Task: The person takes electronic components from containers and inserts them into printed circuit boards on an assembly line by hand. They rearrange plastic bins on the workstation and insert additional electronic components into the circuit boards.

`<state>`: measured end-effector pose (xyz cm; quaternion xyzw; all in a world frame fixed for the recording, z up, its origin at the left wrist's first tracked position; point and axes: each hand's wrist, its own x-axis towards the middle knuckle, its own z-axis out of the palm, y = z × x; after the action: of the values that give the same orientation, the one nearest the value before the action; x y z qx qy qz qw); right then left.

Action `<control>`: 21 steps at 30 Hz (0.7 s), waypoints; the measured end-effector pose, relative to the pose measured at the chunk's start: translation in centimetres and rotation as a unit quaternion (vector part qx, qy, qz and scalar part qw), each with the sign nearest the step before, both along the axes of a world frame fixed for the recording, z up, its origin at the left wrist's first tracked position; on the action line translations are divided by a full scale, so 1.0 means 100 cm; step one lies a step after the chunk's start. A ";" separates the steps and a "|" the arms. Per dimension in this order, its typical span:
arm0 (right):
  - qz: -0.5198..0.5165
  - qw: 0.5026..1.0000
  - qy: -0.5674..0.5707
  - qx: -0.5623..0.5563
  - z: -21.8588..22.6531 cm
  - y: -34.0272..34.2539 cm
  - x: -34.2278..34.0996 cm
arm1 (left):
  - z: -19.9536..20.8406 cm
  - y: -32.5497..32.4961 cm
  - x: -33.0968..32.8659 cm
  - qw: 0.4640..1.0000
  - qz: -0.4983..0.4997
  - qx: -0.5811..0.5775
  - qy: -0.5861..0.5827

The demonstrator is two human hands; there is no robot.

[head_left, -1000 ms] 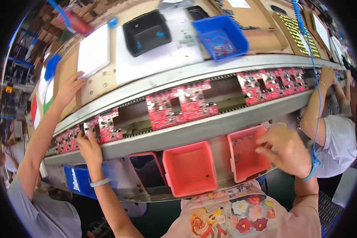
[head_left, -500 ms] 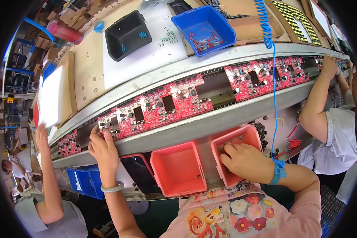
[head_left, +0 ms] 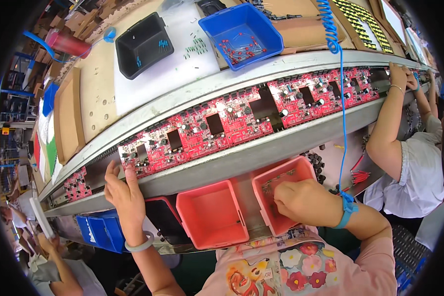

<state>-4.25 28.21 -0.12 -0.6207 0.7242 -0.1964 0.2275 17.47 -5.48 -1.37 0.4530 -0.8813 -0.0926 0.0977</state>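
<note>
My left hand [head_left: 123,195], a pale bangle [head_left: 140,242] on its wrist, is at the left end of a row of red circuit boards [head_left: 202,129]. Its thumb and fingers are apart, with the fingertips beside the end board's edge. The boards carry small components and dark rectangular cutouts, and sit in a long metal rail [head_left: 222,154]. Over the right pink bin [head_left: 265,213], my right hand [head_left: 301,200] has its fingers drawn together; whatever they pinch is hidden. Small parts [head_left: 276,181] lie in that bin. A blue wrist strap [head_left: 349,213] with a coiled cord is on my right wrist.
Another pink bin [head_left: 212,212] and blue bins [head_left: 101,232] stand along the near side. Beyond the rail are a black bin [head_left: 144,45] and a blue bin [head_left: 241,37] holding red-headed parts. Co-workers are at both sides; one's hand [head_left: 398,76] reaches the rail at right.
My right hand's fingers have drawn together and rise slightly from the bin's parts. My left hand has shifted slightly down and left. The left co-worker's arm has lowered, beside a white panel.
</note>
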 end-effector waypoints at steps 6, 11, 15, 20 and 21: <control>-0.087 0.986 -0.117 -0.084 0.000 0.000 -0.006 | 0.045 0.081 -0.022 0.984 -0.157 -0.081 0.040; -0.170 0.966 -0.197 -0.011 0.021 0.007 -0.013 | 0.059 0.139 -0.060 0.829 -0.525 0.108 0.158; -0.130 0.981 -0.121 -0.074 0.028 0.005 -0.024 | 0.057 0.172 -0.094 0.712 -0.678 0.183 -0.008; -0.109 0.986 -0.061 -0.108 0.041 -0.004 -0.042 | -0.002 0.235 -0.119 0.738 -0.662 0.125 -0.038; -0.111 0.984 -0.073 -0.116 0.040 -0.009 -0.042 | -0.019 0.243 -0.122 0.754 -0.652 0.081 0.014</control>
<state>-8.48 27.28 3.84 -0.5425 0.7425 -0.3480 0.1825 5.24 18.78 -3.28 -0.2260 -0.9510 -0.2109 -0.0113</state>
